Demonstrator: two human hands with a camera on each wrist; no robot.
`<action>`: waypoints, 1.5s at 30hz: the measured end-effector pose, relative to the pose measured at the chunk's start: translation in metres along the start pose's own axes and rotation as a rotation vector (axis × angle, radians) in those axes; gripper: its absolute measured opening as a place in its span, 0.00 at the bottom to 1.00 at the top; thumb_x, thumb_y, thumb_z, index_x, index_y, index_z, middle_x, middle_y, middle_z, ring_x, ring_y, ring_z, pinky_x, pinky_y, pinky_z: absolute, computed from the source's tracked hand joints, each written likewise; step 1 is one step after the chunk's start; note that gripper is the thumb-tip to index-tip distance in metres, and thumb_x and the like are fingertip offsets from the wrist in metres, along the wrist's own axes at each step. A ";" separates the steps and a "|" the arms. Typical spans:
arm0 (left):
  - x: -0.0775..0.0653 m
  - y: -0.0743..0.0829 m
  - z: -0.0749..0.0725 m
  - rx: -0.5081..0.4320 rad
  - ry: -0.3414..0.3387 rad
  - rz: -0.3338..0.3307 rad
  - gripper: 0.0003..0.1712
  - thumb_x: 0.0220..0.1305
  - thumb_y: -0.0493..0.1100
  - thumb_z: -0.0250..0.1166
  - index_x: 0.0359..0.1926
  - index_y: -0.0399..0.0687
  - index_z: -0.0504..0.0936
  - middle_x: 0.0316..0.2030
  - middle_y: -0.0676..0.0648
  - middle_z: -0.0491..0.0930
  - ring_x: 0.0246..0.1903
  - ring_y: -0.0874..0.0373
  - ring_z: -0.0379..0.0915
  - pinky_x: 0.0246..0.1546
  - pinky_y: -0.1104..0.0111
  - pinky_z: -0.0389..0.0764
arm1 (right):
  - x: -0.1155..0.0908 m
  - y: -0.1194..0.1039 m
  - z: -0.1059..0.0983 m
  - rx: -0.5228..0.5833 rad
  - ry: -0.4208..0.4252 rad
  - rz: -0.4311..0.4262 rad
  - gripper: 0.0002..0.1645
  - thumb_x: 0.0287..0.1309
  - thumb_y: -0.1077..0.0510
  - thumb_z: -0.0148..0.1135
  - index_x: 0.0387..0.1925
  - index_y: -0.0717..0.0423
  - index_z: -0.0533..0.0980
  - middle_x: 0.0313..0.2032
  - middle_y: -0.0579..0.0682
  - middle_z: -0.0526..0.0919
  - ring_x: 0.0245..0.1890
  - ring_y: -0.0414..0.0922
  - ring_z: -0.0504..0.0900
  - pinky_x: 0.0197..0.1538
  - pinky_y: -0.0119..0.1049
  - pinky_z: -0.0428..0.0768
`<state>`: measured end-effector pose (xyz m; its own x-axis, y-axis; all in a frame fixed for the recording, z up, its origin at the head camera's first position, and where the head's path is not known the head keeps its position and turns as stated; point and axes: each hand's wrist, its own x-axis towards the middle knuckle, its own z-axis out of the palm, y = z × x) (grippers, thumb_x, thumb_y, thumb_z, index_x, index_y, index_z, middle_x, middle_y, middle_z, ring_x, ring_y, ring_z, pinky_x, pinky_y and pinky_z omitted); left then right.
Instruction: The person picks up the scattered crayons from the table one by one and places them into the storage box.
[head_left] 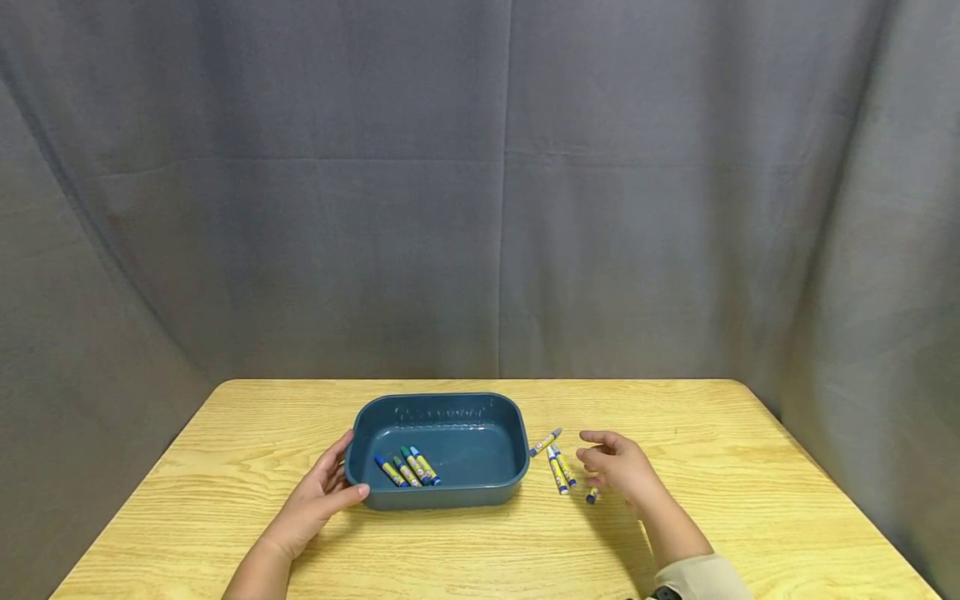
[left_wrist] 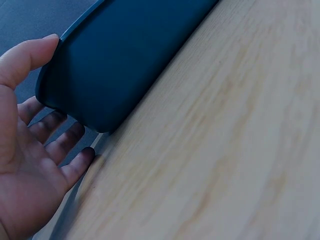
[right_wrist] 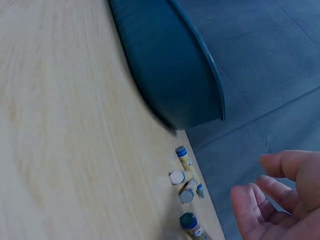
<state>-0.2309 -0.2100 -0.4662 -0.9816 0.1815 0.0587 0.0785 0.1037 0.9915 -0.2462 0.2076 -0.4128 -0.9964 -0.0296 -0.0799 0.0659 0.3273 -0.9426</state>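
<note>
A dark teal plastic basin [head_left: 480, 497] stands on the table with several yellow-wrapped crayons [head_left: 408, 469] lying side by side in its left part. My left hand [head_left: 318, 500] holds the basin's left end, thumb on the rim at the near corner and fingers along the outer wall. In the left wrist view, the thumb [left_wrist: 37, 55] meets the rim. My right hand [head_left: 618, 471] hovers right of the basin, fingers loosely bent and nothing between them. Beneath and beside it lie several more crayons [head_left: 558, 471]; one crayon [right_wrist: 191, 223] is partly hidden under the hand in the head view.
The wood-grain table [head_left: 480, 558] has rounded far corners. Grey curtains [head_left: 480, 208] hang behind it and at both sides. One loose crayon [head_left: 546, 442] lies close by the basin's right end.
</note>
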 end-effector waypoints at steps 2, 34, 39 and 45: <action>0.000 0.000 0.000 0.000 0.002 0.000 0.51 0.61 0.38 0.66 0.78 0.47 0.46 0.73 0.34 0.54 0.57 0.76 0.65 0.54 0.84 0.69 | -0.001 0.005 -0.001 -0.024 0.019 0.002 0.29 0.65 0.61 0.57 0.63 0.72 0.66 0.39 0.54 0.76 0.38 0.46 0.76 0.40 0.39 0.83; -0.001 0.002 0.001 0.014 0.013 -0.010 0.50 0.61 0.37 0.65 0.78 0.47 0.46 0.73 0.34 0.56 0.63 0.63 0.64 0.53 0.83 0.69 | 0.001 0.036 -0.001 -0.516 0.150 0.039 0.35 0.55 0.56 0.65 0.58 0.77 0.69 0.51 0.75 0.78 0.49 0.69 0.78 0.47 0.55 0.82; -0.001 0.002 0.001 0.008 0.007 -0.008 0.50 0.62 0.38 0.65 0.78 0.47 0.46 0.73 0.33 0.55 0.64 0.61 0.64 0.53 0.83 0.70 | 0.002 0.035 0.001 -0.531 0.163 0.024 0.31 0.53 0.63 0.61 0.57 0.78 0.70 0.49 0.75 0.79 0.43 0.62 0.82 0.40 0.46 0.83; 0.000 0.001 0.001 0.003 0.009 -0.006 0.50 0.62 0.37 0.65 0.78 0.47 0.45 0.73 0.33 0.54 0.71 0.39 0.53 0.53 0.84 0.69 | 0.000 0.034 -0.001 -0.499 0.149 0.024 0.30 0.53 0.66 0.58 0.58 0.77 0.70 0.48 0.74 0.79 0.36 0.52 0.83 0.32 0.37 0.81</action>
<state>-0.2302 -0.2088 -0.4650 -0.9836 0.1721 0.0540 0.0732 0.1076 0.9915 -0.2444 0.2202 -0.4447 -0.9942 0.1060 -0.0181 0.0908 0.7376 -0.6691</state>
